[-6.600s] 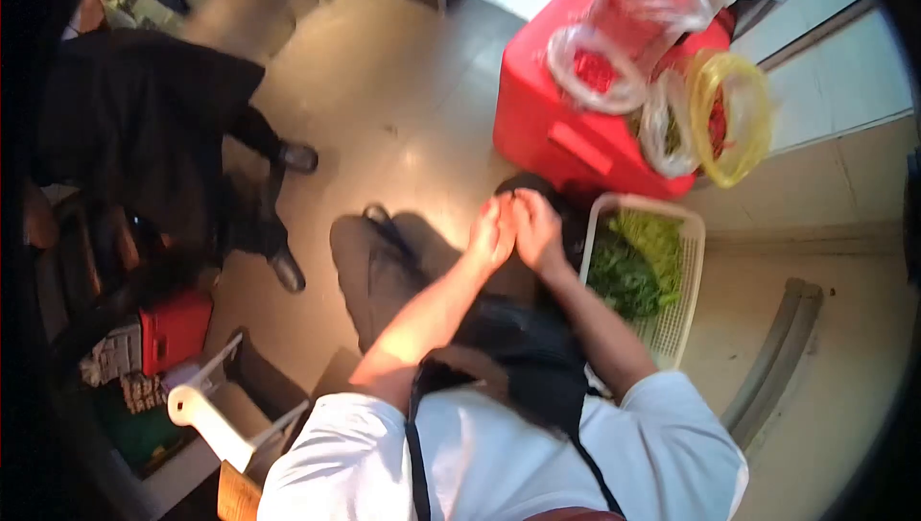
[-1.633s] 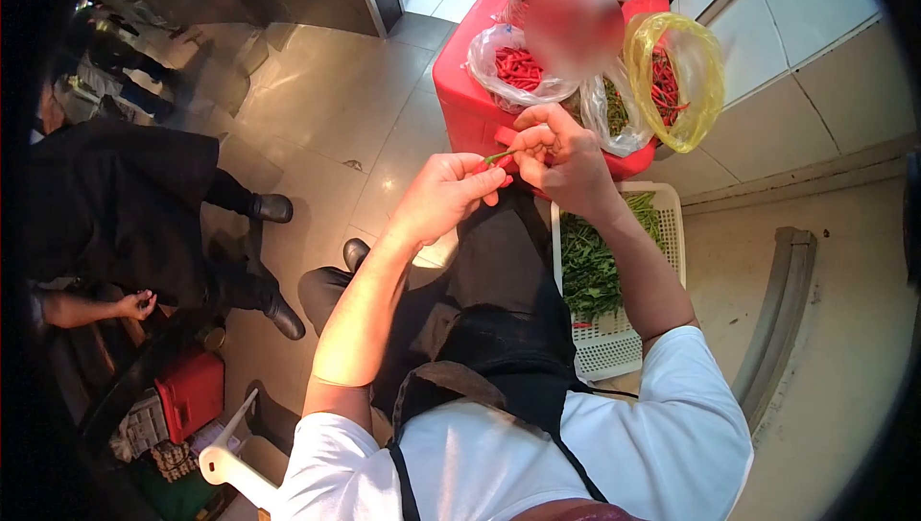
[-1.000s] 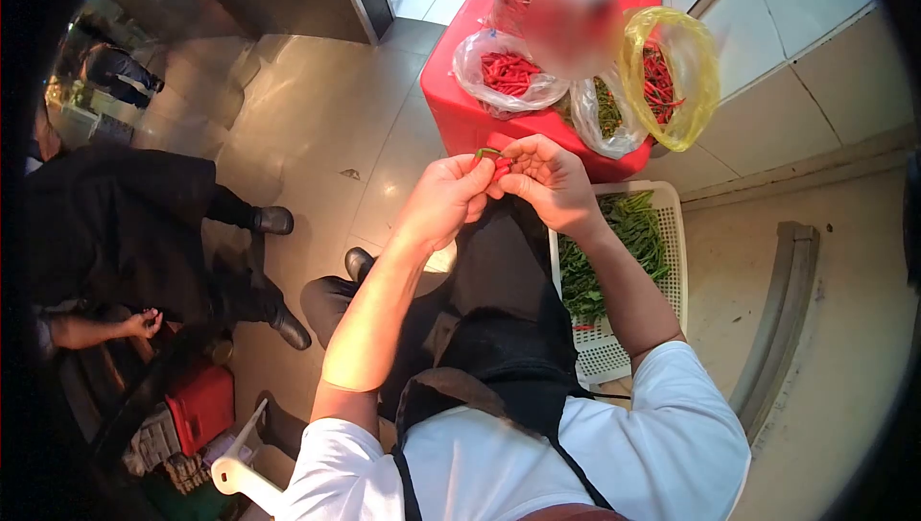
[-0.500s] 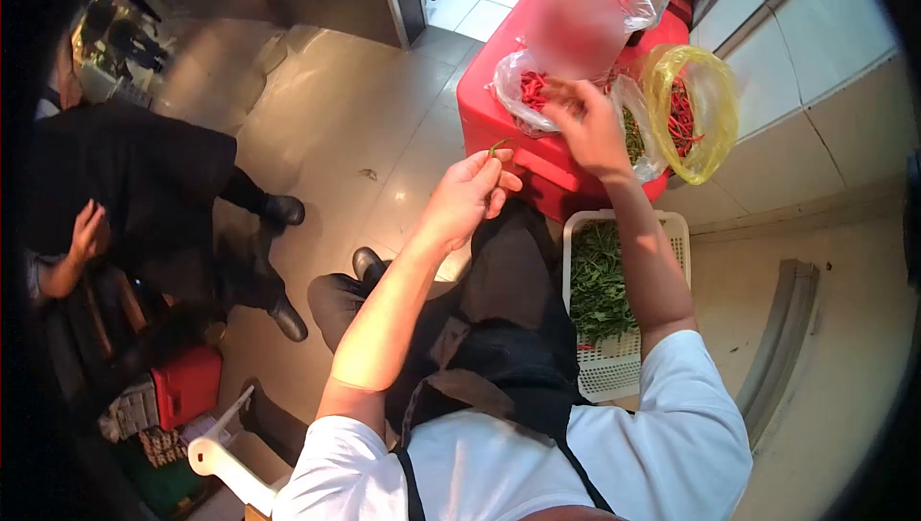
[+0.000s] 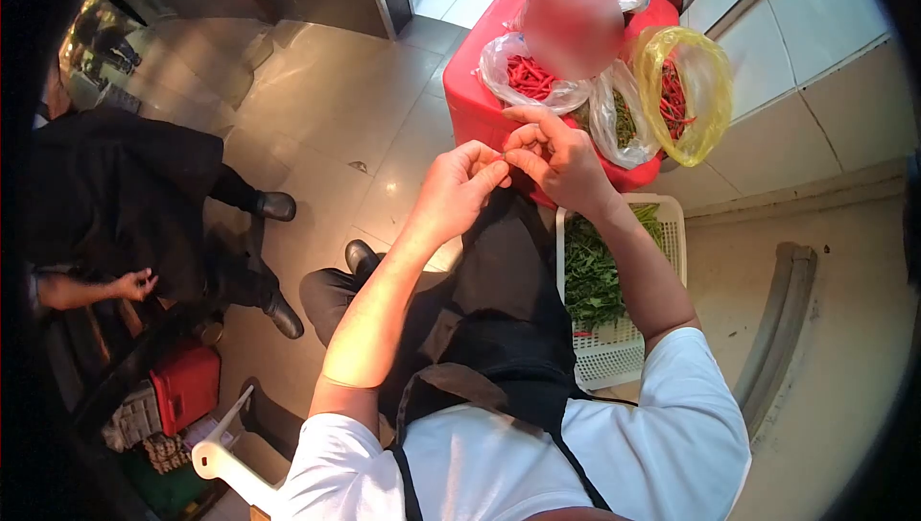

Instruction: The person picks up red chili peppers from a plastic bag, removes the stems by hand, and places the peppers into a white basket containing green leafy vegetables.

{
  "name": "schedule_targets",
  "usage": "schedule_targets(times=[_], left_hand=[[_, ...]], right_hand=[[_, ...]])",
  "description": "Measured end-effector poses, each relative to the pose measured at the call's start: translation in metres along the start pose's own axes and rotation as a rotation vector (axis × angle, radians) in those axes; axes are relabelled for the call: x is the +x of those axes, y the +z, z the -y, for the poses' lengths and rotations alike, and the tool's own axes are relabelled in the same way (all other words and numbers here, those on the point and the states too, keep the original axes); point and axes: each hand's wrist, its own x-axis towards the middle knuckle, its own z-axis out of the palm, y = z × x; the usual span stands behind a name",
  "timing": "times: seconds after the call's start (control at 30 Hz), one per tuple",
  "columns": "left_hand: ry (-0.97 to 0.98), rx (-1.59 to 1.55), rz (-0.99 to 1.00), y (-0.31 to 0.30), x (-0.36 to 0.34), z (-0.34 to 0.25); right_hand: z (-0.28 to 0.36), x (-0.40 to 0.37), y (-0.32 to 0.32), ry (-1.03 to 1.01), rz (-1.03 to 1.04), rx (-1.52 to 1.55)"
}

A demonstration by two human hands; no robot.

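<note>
My left hand (image 5: 462, 187) and my right hand (image 5: 556, 158) meet at the fingertips above my lap, both pinched on a small chili stem (image 5: 501, 157) that is mostly hidden by the fingers. Just beyond them, on a red container (image 5: 470, 75), an open clear bag holds red chilies (image 5: 531, 78). Right of it a second clear bag holds green pieces (image 5: 622, 121). A yellow bag (image 5: 712, 128) with long red chilies (image 5: 673, 99) stands at the right.
A white basket (image 5: 614, 367) of green leaves (image 5: 590, 276) sits by my right leg. At the left is a co-worker in dark clothes (image 5: 115, 195), one hand (image 5: 136, 284) showing. A red box (image 5: 187, 387) lies lower left. The tiled wall (image 5: 767, 51) rises at the right.
My right hand has come back from the red chili bag to my left hand, and their fingertips now meet. The co-worker's hand has moved down and right.
</note>
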Motion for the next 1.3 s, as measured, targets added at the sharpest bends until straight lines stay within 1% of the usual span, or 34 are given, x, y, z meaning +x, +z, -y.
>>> schedule_targets(times=[0.07,0.17,0.27,0.37,0.43,0.47,0.5,0.53,0.57,0.67,0.7,0.77,0.8,0.83,0.93,0.97,1.07,1.1,1.13,1.17,1.2,1.23,1.27,1.3], left_hand=[[0.001,0.033,-0.004,0.002,0.000,-0.005],[-0.020,0.024,0.041,0.004,0.001,-0.010],[-0.035,-0.054,0.114,0.008,0.002,-0.015],[-0.066,-0.185,0.170,0.011,0.006,-0.015],[-0.113,-0.334,0.187,0.014,0.010,-0.013],[-0.090,-0.232,0.158,0.016,0.013,-0.012],[-0.064,-0.129,0.126,0.017,0.015,-0.011],[-0.041,-0.028,0.090,0.019,0.016,-0.008],[0.027,0.020,0.064,0.021,0.022,0.008],[0.094,0.557,0.049,0.034,0.033,-0.004],[0.174,0.563,-0.029,0.043,0.041,-0.013],[0.484,0.671,-0.127,0.043,0.087,-0.009],[0.449,0.784,-0.179,0.044,0.107,-0.022],[0.426,0.752,-0.173,0.038,0.134,-0.020],[0.574,0.923,-0.147,0.030,0.170,-0.026],[0.561,0.921,-0.208,0.029,0.174,-0.025],[0.681,0.990,-0.621,0.018,0.173,-0.019],[0.596,0.931,-0.690,0.010,0.180,-0.002],[0.410,0.790,-0.670,0.004,0.195,0.025],[0.228,0.646,-0.645,-0.004,0.215,0.055],[0.044,0.499,-0.616,-0.009,0.225,0.070],[-0.244,0.140,-0.348,-0.007,0.219,0.046],[-0.211,-0.041,-0.318,-0.008,0.223,0.046],[-0.173,-0.218,-0.285,-0.011,0.231,0.045]], right_hand=[[-0.007,-0.001,-0.002,-0.036,-0.003,-0.017],[-0.028,-0.007,-0.001,0.059,0.030,0.440],[-0.027,-0.012,-0.010,0.270,0.036,0.786],[-0.030,-0.019,-0.015,0.278,-0.020,0.911],[-0.035,-0.025,-0.027,0.283,-0.208,0.736],[-0.039,-0.028,-0.036,0.282,-0.301,0.644],[-0.049,-0.031,-0.047,0.132,-0.382,0.365],[-0.051,-0.033,-0.058,0.077,-0.547,0.082],[-0.065,-0.036,-0.075,0.153,-0.613,-0.189],[-0.078,-0.032,-0.108,0.097,-0.559,-0.601],[-0.085,-0.032,-0.111,-0.077,-0.619,-0.820],[-0.075,-0.036,-0.109,-0.008,-0.655,-0.696],[-0.071,-0.039,-0.105,0.027,-0.666,-0.630],[-0.072,-0.043,-0.102,0.036,-0.649,-0.656],[-0.070,-0.048,-0.087,0.210,-0.544,-0.478],[-0.071,-0.048,-0.081,0.256,-0.534,-0.482],[-0.088,-0.035,-0.055,0.465,-0.563,0.619],[-0.088,-0.030,-0.042,0.598,-0.557,0.893],[-0.088,-0.022,-0.028,0.723,-0.537,1.161],[-0.099,-0.012,-0.015,0.779,-0.534,1.166],[-0.110,0.005,-0.005,0.834,-0.685,1.172],[-0.139,0.019,-0.001,0.798,-0.785,1.228],[-0.161,0.031,0.001,0.759,-0.888,1.286],[-0.158,0.039,0.000,0.691,-0.916,1.235]])
